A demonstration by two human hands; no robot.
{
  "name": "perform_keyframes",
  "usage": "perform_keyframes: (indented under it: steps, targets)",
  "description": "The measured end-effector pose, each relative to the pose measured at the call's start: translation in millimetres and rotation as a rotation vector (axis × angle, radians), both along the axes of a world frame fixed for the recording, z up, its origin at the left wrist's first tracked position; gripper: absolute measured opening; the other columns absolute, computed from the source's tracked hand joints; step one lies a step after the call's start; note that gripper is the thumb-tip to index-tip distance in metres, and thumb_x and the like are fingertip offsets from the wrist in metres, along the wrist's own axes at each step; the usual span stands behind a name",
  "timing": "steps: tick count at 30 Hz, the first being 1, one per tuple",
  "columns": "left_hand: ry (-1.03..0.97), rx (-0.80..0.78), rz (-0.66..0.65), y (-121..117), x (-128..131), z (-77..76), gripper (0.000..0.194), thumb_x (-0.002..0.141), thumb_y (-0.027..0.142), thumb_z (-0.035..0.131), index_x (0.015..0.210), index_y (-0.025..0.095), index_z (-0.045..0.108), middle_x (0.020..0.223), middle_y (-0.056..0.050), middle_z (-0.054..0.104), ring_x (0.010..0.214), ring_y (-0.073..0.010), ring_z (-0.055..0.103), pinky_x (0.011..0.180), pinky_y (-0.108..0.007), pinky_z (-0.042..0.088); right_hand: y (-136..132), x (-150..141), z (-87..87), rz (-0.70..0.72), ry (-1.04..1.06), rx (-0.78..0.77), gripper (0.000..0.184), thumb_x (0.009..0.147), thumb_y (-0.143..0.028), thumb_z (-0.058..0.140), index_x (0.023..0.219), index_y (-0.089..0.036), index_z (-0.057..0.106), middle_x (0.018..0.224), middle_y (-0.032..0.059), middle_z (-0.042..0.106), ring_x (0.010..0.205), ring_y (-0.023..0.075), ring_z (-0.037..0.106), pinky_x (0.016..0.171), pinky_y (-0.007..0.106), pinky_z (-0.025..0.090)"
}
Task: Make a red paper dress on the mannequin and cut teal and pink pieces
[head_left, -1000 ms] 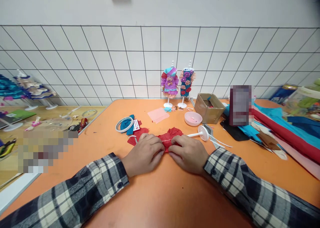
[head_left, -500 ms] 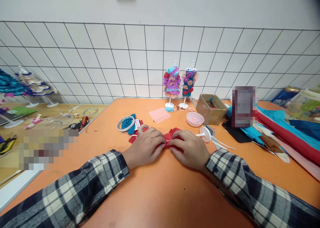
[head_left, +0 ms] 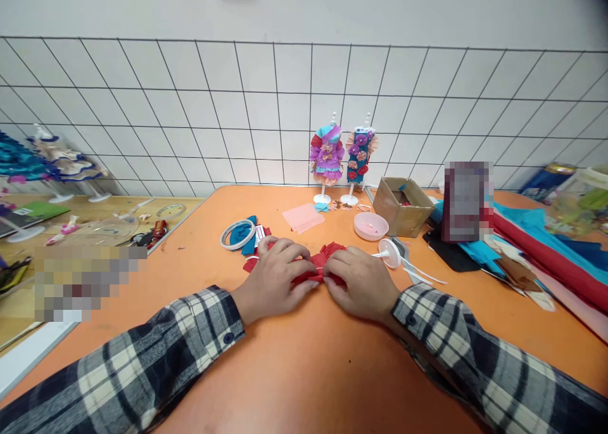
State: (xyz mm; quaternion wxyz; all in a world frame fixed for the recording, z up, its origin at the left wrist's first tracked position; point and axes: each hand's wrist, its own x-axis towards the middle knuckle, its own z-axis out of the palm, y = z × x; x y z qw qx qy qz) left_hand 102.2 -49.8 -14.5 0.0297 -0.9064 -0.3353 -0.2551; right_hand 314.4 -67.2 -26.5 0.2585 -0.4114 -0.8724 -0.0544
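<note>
Red crepe paper [head_left: 331, 251], gathered and ruffled, lies on the orange table between my two hands. My left hand [head_left: 280, 272] is closed on its left part, thumb and fingertips pressed together. From the right, my right hand [head_left: 358, 279] pinches the same paper, its fingertips nearly touching the left ones. Much of the paper is hidden under the fingers. Behind my left hand lie a roll of tape [head_left: 237, 234] and blue paper [head_left: 249, 246]. Beyond my right hand a white doll stand [head_left: 390, 254] rests on its side, near a grey object partly hidden behind it.
Two small mannequins in paper dresses [head_left: 327, 152] stand at the back. A pink bowl [head_left: 371, 226], a cardboard box [head_left: 403, 207] and a pink paper sheet [head_left: 303, 218] sit farther in. Coloured paper rolls [head_left: 546, 256] lie right; a wooden table [head_left: 190, 206] with clutter adjoins left.
My fingertips have come closer together over the red paper, and my right fingers have curled in more. A bit more of the ruffled paper shows above them.
</note>
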Motion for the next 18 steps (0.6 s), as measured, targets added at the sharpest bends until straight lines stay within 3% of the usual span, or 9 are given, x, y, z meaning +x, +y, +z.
perform_keyframes:
  steps: [7,13,18]
  targets:
    - [-0.016,-0.001,-0.014,3,2,-4.9,0.014,0.09,0.027,0.056,0.083,0.022,0.068,0.104,-0.004,0.067,0.101,-0.0233,0.057,0.094,-0.048,0.027,2,1,1.5,0.029,-0.004,0.027,0.012,0.088,-0.021,0.054,0.084,-0.018,0.064,0.088,0.0046,0.068,0.089,0.0205,0.049,0.076,0.034,0.033]
    - [0.001,-0.07,-0.061,7,2,-4.3,0.014,0.09,0.02,0.052,0.085,0.021,0.064,0.089,-0.001,0.069,0.094,-0.0196,0.06,0.102,-0.048,0.026,5,2,0.1,0.014,0.009,-0.023,0.009,0.086,-0.02,0.056,0.084,-0.019,0.065,0.082,0.0036,0.067,0.087,0.0203,0.05,0.074,0.034,0.031]
    - [-0.034,-0.04,-0.097,10,2,-9.4,0.014,0.09,0.019,0.051,0.087,0.02,0.065,0.088,-0.004,0.069,0.089,-0.0198,0.059,0.091,-0.042,0.038,7,5,-0.6,0.019,0.068,-0.111,0.007,0.085,-0.019,0.058,0.082,-0.019,0.064,0.083,0.0028,0.067,0.082,0.0187,0.049,0.074,0.033,0.032]
